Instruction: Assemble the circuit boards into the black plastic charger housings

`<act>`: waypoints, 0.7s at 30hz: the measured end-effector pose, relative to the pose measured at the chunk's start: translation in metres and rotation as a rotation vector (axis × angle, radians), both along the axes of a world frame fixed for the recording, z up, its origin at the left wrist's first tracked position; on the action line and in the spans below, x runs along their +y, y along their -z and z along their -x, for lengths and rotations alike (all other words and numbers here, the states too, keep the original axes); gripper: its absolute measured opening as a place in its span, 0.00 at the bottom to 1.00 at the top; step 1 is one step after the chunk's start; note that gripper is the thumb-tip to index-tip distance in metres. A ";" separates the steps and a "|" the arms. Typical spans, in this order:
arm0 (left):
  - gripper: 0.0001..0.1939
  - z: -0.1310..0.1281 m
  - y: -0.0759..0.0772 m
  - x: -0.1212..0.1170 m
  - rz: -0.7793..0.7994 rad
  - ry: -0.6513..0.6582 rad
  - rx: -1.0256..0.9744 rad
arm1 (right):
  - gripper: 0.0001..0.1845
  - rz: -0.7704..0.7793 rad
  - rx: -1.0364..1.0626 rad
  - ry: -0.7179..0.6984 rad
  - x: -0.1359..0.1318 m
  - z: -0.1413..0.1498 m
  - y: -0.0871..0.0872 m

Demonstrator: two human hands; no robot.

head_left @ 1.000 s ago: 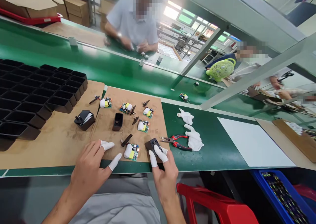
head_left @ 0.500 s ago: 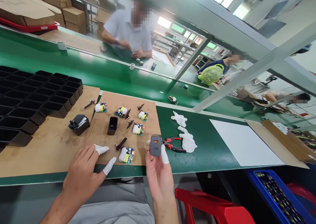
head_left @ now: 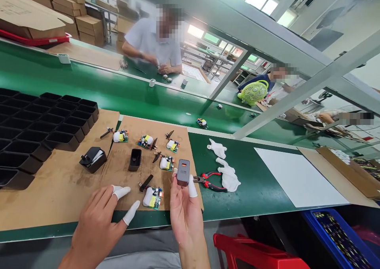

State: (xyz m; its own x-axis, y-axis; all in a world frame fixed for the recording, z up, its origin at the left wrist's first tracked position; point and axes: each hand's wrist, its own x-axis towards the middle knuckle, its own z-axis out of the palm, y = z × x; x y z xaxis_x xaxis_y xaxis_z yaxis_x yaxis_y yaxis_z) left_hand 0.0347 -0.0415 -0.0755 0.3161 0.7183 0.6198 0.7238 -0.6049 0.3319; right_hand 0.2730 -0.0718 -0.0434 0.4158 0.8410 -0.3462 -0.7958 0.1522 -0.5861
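— Charger housing point(head_left: 183, 172) had come up off the cardboard mat point(head_left: 127, 182) since a second before: it had lain at the mat's lower right corner, and now the right hand point(head_left: 185, 211) held it upright just below the middle of the frame, pinched between cot-covered fingertips point(head_left: 192, 190), port face toward the camera.

— And the other hand?

— Left hand point(head_left: 97, 221) stayed at lower left, fingers spread and loosely open, gripping nothing; its capped fingertips rested on the mat just beside the nearest circuit board point(head_left: 152, 197). My reading was that the housing was being checked, with that board close at hand.

— Anything that could not be made out?

— Quite a bit. The housing's back and underside faced away. The thumb was mostly behind it. Whether the left fingertips actually touched the board, I could not tell. The black tray point(head_left: 41, 130) was cut off by the left edge, and the pliers point(head_left: 209, 181) had their jaws partly hidden behind the raised housing. The small parts under the co-worker's hands point(head_left: 162, 68) at the top were too tiny to name.
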 end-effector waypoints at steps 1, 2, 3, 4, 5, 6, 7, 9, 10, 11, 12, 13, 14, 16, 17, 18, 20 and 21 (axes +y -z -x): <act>0.07 0.000 0.000 0.000 -0.008 0.001 0.006 | 0.14 -0.001 0.004 -0.005 0.001 0.000 0.000; 0.07 0.000 -0.001 0.000 -0.012 0.003 0.013 | 0.14 0.000 0.004 -0.011 0.001 0.000 0.000; 0.07 0.000 -0.001 0.000 -0.015 0.006 0.017 | 0.14 0.003 0.000 -0.019 0.002 0.000 0.000; 0.07 0.000 -0.001 0.000 -0.014 0.012 0.020 | 0.15 0.006 -0.006 -0.027 0.002 0.000 0.000; 0.08 0.000 -0.001 0.000 -0.011 0.016 0.023 | 0.15 0.011 -0.015 -0.033 0.003 -0.001 -0.001; 0.08 0.000 0.000 0.000 -0.007 0.018 0.023 | 0.15 0.017 -0.024 -0.035 0.003 -0.001 -0.001; 0.07 0.000 0.000 0.000 -0.003 0.017 0.022 | 0.16 0.021 -0.033 -0.035 0.003 -0.001 -0.002; 0.07 0.000 0.002 0.000 0.009 0.014 0.012 | 0.17 0.030 -0.049 -0.032 0.004 -0.001 -0.003; 0.07 0.000 0.002 -0.001 0.022 0.016 0.006 | 0.16 0.034 -0.058 -0.031 0.004 -0.001 -0.004; 0.07 0.000 0.003 -0.001 0.032 0.021 -0.001 | 0.16 0.038 -0.070 -0.030 0.004 0.000 -0.005; 0.07 0.000 0.003 -0.001 0.039 0.026 -0.005 | 0.15 0.045 -0.081 -0.032 0.005 0.001 -0.007; 0.07 0.000 0.003 -0.001 0.044 0.030 -0.008 | 0.15 0.057 -0.096 -0.034 0.005 0.002 -0.008; 0.07 0.000 0.003 -0.001 0.047 0.033 -0.010 | 0.16 0.071 -0.123 -0.031 0.005 0.004 -0.009; 0.07 0.000 0.003 -0.001 0.049 0.034 -0.014 | 0.21 0.099 -0.259 0.014 0.002 0.006 -0.011; 0.06 0.000 0.002 -0.001 0.052 0.031 -0.017 | 0.25 0.110 -0.384 0.060 -0.001 0.006 -0.011; 0.06 0.000 0.001 -0.001 0.055 0.029 -0.020 | 0.28 0.116 -0.553 0.124 -0.004 0.004 -0.010; 0.05 -0.001 0.000 0.000 0.051 0.026 -0.024 | 0.28 0.099 -0.997 0.262 -0.014 -0.001 -0.007; 0.05 -0.001 -0.001 0.000 0.045 0.026 -0.025 | 0.25 0.073 -1.236 0.297 -0.019 -0.005 -0.005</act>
